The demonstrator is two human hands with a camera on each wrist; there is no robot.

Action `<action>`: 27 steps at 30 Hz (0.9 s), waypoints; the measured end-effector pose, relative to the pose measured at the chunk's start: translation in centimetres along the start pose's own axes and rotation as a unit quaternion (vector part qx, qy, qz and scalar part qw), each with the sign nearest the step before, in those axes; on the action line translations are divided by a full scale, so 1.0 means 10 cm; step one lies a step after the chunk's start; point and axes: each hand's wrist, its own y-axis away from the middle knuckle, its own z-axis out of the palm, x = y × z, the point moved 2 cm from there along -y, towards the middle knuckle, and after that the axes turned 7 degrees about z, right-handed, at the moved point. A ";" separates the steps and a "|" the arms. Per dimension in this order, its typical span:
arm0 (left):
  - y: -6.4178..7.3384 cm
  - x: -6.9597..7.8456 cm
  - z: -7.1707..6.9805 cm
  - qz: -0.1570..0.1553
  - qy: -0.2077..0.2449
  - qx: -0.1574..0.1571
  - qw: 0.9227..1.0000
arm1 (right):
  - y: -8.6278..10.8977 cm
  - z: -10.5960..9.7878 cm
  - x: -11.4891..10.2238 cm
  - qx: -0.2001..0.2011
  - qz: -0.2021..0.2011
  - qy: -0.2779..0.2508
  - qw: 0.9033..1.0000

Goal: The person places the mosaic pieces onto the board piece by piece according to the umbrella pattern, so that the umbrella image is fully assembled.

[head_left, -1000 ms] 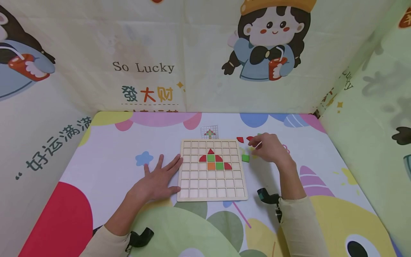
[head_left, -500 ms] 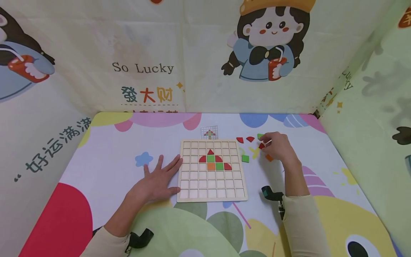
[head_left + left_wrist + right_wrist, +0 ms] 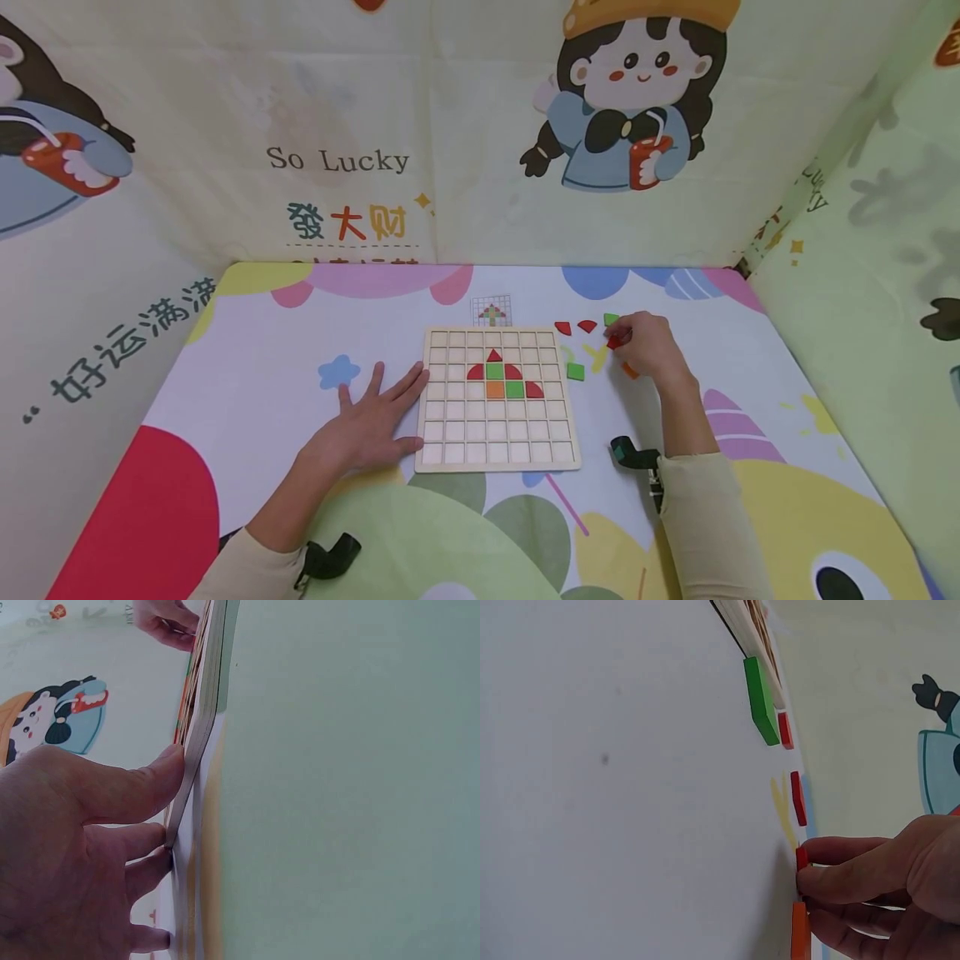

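Observation:
A wooden grid board (image 3: 498,433) lies on the table with red, green and orange pieces set in its upper middle cells. Spread straight, the fingers of my left hand (image 3: 367,425) touch the board's left edge; the left wrist view has the thumb against that edge too. To the right of the board, my right hand (image 3: 651,346) pinches a red piece (image 3: 802,862) between thumb and fingers, low at the tabletop. Close by lie an orange piece (image 3: 800,930) and a green piece (image 3: 611,319), partly hidden by the hand.
Two red quarter-circle pieces, one a red fan-shaped piece (image 3: 587,326), and a green square (image 3: 575,372) lie between board and right hand. Behind the board is a small printed pattern card (image 3: 491,311). Printed cloth walls (image 3: 480,208) enclose the table's back and sides.
My right hand has moved right from above the red pieces, down to another red piece, which it now pinches. The left hand stays at the board's edge.

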 end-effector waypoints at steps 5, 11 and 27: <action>-0.01 0.00 0.01 0.003 0.003 0.002 1.000 | -0.01 0.00 0.00 0.004 -0.012 0.006 1.000; -0.01 -0.01 0.02 0.001 0.001 0.003 1.000 | -0.03 0.01 0.00 0.005 -0.018 0.008 1.000; 0.01 0.00 0.00 0.002 0.006 0.003 1.000 | 0.06 -0.02 -0.19 0.004 -0.080 -0.013 0.997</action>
